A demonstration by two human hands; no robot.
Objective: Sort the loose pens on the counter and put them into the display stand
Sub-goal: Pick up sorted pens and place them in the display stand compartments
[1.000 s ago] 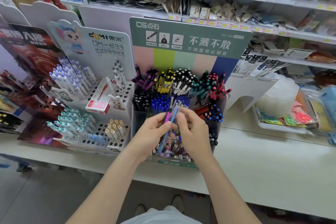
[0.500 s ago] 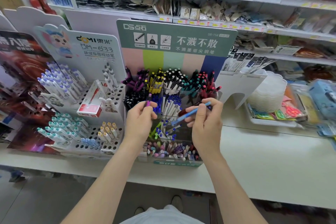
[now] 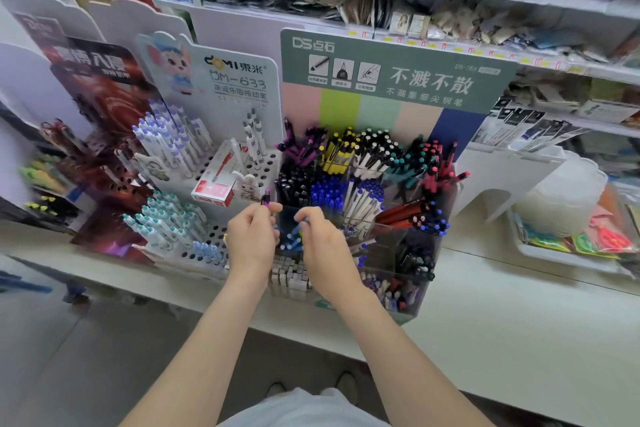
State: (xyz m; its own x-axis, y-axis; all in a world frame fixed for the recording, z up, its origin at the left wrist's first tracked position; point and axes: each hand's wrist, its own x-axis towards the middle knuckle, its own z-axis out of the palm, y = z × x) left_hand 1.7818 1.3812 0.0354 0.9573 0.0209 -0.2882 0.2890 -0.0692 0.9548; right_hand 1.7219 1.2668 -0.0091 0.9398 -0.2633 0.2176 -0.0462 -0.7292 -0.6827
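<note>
The green-headed display stand (image 3: 398, 80) holds pens sorted by colour in clear compartments. My left hand (image 3: 252, 243) is at the stand's left front corner and pinches a dark pen with a purple tip (image 3: 266, 200), held upright. Just to its right, my right hand (image 3: 323, 246) has its fingers curled round the top of a blue pen (image 3: 294, 231). That pen points down into a front-left compartment with other blue pens. The image is blurred, so the grip is hard to make out.
A white DOMI stand (image 3: 239, 80) with white pens and a red box (image 3: 214, 189) stands directly left. The white counter (image 3: 519, 340) stretches right, where a tray of coloured packets (image 3: 568, 250) and stacked clear tubs (image 3: 561, 204) sit. Shelves of goods rise behind.
My right hand has carried the blue pen left and down from the stand's middle to the front-left compartment. My left hand stays at the left with the purple-tipped pen. The view has shifted.
</note>
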